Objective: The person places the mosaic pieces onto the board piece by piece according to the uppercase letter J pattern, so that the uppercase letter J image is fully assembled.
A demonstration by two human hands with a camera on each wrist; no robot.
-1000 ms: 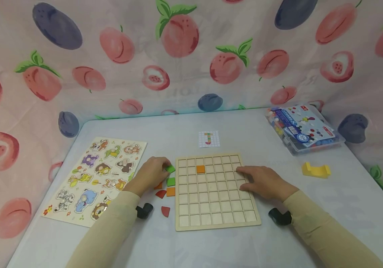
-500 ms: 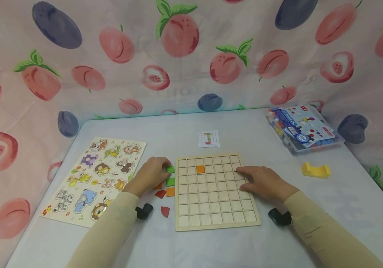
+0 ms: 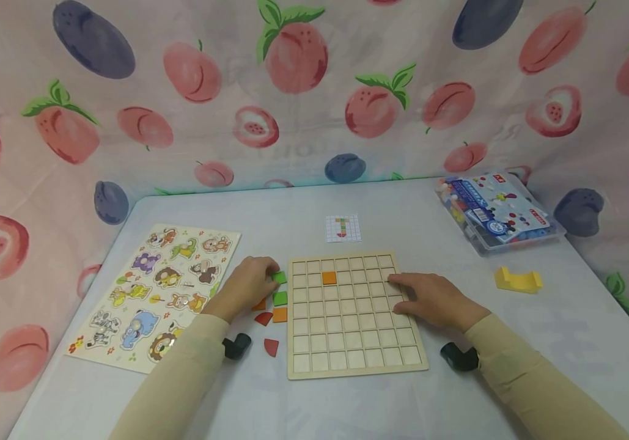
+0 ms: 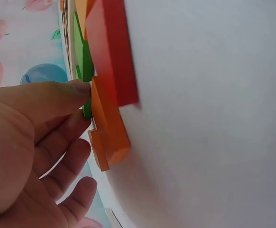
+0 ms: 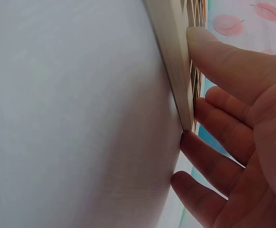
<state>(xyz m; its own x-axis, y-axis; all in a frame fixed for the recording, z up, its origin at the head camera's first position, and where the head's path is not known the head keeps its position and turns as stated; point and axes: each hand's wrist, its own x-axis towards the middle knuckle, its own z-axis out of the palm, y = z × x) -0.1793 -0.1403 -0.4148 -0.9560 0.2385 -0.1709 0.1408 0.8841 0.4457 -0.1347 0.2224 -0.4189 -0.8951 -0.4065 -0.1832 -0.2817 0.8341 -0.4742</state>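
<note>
My left hand [image 3: 245, 287] pinches a green square tile [image 3: 279, 277] by thumb and forefinger, just left of the wooden grid board [image 3: 358, 322]. A second green tile [image 3: 280, 299] and an orange tile [image 3: 280, 315] lie below it along the board's edge. Two red quarter-round pieces [image 3: 271, 348] are nearer me. In the left wrist view, orange pieces [image 4: 110, 130] and a red piece [image 4: 112, 57] stand close to the fingertips. One orange square [image 3: 329, 278] sits in the board's second row. My right hand [image 3: 435, 297] rests its thumb and fingers on the board's right edge.
A small card with a printed grid pattern [image 3: 343, 228] lies behind the board. An animal puzzle board [image 3: 182, 269] is at the left, partly under the left forearm. At the right are a plastic case [image 3: 501, 211] and a yellow curved block [image 3: 519, 280].
</note>
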